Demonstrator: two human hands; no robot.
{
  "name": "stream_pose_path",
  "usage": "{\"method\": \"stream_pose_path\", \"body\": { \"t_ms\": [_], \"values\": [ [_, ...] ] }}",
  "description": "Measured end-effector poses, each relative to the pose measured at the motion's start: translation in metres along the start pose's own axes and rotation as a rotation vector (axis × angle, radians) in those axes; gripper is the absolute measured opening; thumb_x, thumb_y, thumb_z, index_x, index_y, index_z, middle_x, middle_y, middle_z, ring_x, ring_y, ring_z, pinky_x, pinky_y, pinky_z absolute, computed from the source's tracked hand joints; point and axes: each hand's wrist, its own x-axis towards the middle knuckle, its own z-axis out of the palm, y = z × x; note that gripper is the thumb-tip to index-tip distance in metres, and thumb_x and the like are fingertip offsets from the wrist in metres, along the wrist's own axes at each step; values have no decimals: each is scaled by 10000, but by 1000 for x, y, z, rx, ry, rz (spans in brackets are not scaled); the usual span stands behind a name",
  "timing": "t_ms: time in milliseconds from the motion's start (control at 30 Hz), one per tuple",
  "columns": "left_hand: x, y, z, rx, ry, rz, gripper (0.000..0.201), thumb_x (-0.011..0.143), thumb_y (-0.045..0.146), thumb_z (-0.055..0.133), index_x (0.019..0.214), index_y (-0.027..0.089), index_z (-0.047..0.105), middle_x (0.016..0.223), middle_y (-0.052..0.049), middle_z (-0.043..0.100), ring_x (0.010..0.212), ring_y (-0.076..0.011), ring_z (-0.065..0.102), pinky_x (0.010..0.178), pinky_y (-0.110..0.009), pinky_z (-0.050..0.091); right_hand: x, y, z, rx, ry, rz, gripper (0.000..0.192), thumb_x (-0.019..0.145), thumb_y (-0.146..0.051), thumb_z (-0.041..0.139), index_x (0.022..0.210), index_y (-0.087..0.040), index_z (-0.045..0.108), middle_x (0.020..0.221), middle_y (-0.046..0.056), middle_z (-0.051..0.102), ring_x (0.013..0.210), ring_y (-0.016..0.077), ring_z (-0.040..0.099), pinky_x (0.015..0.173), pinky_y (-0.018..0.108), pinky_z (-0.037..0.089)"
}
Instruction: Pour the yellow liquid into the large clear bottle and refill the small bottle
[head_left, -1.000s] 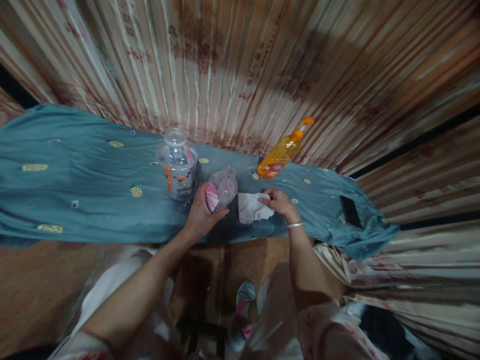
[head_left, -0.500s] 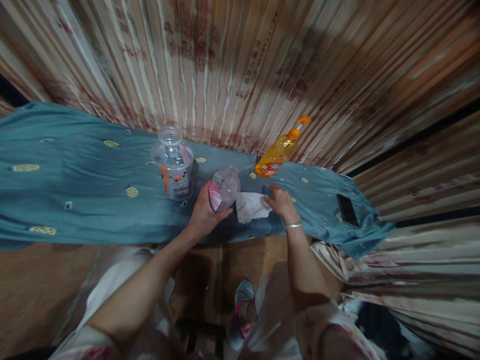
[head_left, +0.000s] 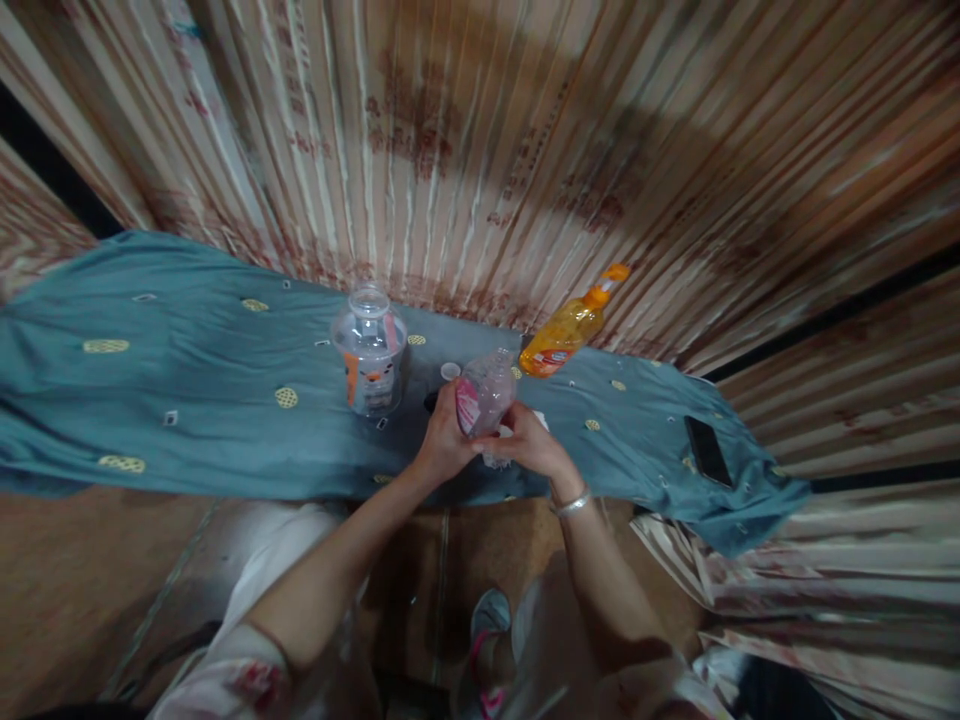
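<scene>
The left hand point(head_left: 444, 445) was wrapped around the small clear plastic bottle with a pink label point(head_left: 482, 397), fingers closed on its left side, holding it tilted just above the table point(head_left: 187, 400). The right hand point(head_left: 527, 448) gripped the same bottle from the right and from below, a silver bangle point(head_left: 571, 503) on its wrist; a scrap of white cloth point(head_left: 541, 420) showed just behind this hand, though the blur made it hard to tell whether the fingers also pinched it. Just beyond the bottle's mouth a small white cap point(head_left: 450, 371) lay on the teal cloth with yellow oval patches point(head_left: 225, 350) that covered the table. To the left of the hands, near them, stood a larger clear plastic jar with an orange and white label point(head_left: 370, 349), upright and open at the top. Farther back on the right an orange plastic bottle with an orange nozzle point(head_left: 571, 324) leaned against the striped beige and red curtain point(head_left: 480, 150). Well apart on the right a black phone point(head_left: 707, 451) lay flat on the cloth.
</scene>
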Motion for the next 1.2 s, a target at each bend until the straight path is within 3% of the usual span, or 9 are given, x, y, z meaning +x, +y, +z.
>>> {"method": "stream_pose_path", "body": {
  "t_ms": [67,300,533,667,867,1200],
  "values": [
    [0,-2,3,-2,9,40,834,707,414,820,1388,143,422,1320,-194,614,1195,-333,647,1045,-515,526,-1,3,9,-50,63,33,636,568,-529,940,1045,-197,682,1004,65,773,922,251,727,856,399,595],
    [0,-9,4,29,-8,125,866,749,399,789,1470,150,379,1369,-203,592,1279,-349,608,1096,-539,496,-2,7,26,-44,189,1,633,601,-552,903,1079,-195,692,1032,77,786,936,269,730,845,396,583],
    [-6,-7,-1,11,-90,98,1256,674,432,903,1613,187,107,1603,-277,383,1487,-395,437,1183,-595,413,-4,-6,12,-93,332,25,438,652,-502,817,954,-206,702,902,37,789,812,244,721,770,361,578],
    [-8,-6,-12,3,-82,100,1130,733,458,863,1599,186,189,1612,-274,375,1476,-388,451,1178,-592,415,-10,-12,-7,-225,482,37,441,665,-549,779,922,-206,674,892,68,785,800,255,720,731,347,566],
    [-9,-6,-32,82,-13,78,921,789,375,809,1536,187,302,1525,-221,493,1390,-342,542,1144,-552,465,-17,8,-13,-257,621,72,488,680,-445,746,1083,-193,634,1127,119,779,995,277,732,891,369,566],
    [-14,-11,-55,184,37,128,737,827,340,772,1442,208,388,1389,-164,588,1253,-294,626,1098,-522,506,-8,40,-11,-255,592,97,566,629,-502,787,1092,-211,646,1090,106,781,987,317,730,914,452,565]
  ]
}}
